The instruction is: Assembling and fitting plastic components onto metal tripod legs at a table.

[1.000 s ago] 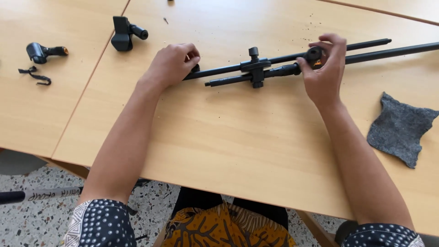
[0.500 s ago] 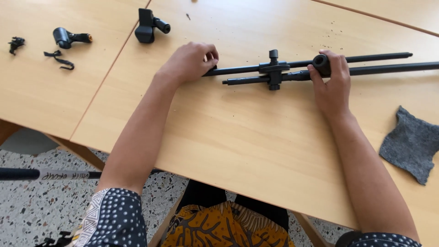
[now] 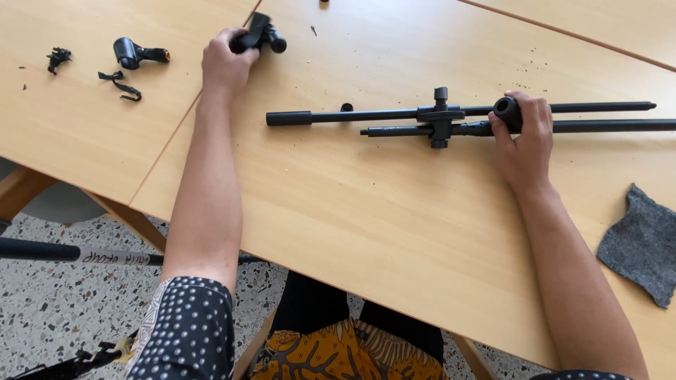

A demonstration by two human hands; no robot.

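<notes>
Left hand (image 3: 224, 62) grasps a black clamp (image 3: 258, 35); right hand (image 3: 524, 137) grips the knob (image 3: 507, 110) on two black rods (image 3: 422, 121).
The rods lie side by side across the wooden table (image 3: 352, 211); the clamp sits near its far edge; a grey cloth (image 3: 641, 243) lies right.

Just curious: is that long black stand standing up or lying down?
Lying down: the black stand rests flat along the wooden table, right hand on it.

bare wood between arms, rods (image 3: 394, 115) beyond
</notes>
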